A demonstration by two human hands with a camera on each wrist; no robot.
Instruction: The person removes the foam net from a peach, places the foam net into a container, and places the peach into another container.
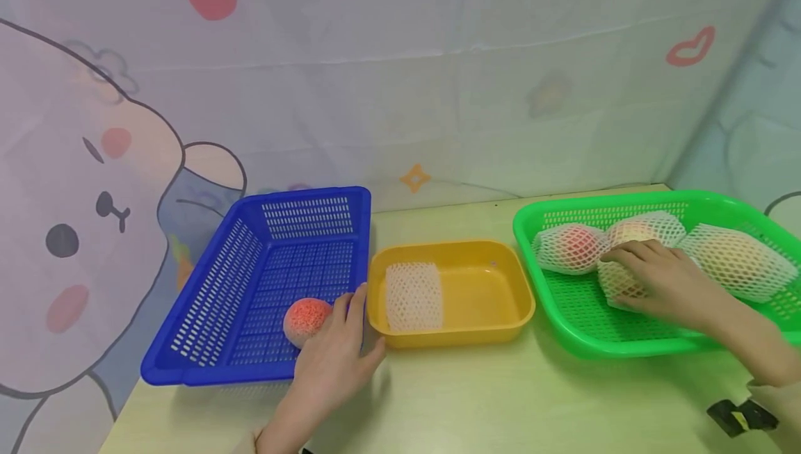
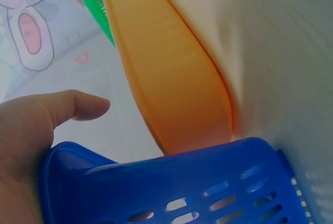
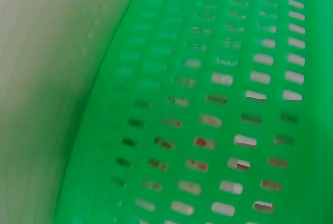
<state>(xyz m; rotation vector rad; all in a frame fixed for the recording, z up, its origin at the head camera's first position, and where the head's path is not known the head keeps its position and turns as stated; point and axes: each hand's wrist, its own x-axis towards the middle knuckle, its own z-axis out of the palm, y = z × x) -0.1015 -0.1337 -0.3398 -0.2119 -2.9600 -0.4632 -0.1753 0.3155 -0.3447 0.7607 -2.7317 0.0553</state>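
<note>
In the head view, a bare pink-red peach (image 1: 305, 320) lies in the blue basket (image 1: 256, 373), near its front right corner. My left hand (image 1: 334, 353) reaches over that corner, fingers stretched beside the peach and partly covering it. Its thumb stands apart in the left wrist view, beyond the rim of the blue basket (image 2: 171, 174). My right hand (image 1: 669, 284) is in the green basket (image 1: 601, 348), its fingers curled over a fruit in a white foam net (image 1: 616, 281). In the right wrist view, the wall of the green basket (image 3: 208, 109) hides that hand.
A yellow tray (image 1: 450, 337) stands between the baskets, with an empty white foam net (image 1: 414, 296) flat inside on the left. Several other netted fruits share the green basket, including a reddish one (image 1: 572, 249) and a large yellowish one (image 1: 735, 261). A printed cloth (image 1: 469, 92) hangs behind the table.
</note>
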